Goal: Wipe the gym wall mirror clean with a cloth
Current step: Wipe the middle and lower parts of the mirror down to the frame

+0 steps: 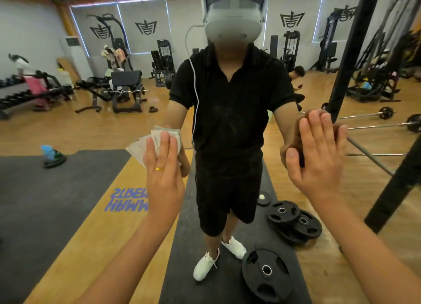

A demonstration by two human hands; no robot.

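The wall mirror fills nearly the whole head view and reflects me and the gym behind me. My left hand, with a gold ring on one finger, presses a crumpled pale cloth flat against the glass at about waist height of my reflection. The cloth sticks out to the left of and above my fingers. My right hand lies flat on the glass with its fingers together and pointing up. It holds nothing, and its dark reflection shows just behind it.
Reflected in the glass are black weight plates on a dark floor mat, barbells on the wooden floor, a black rack post, benches and a seated person at the back.
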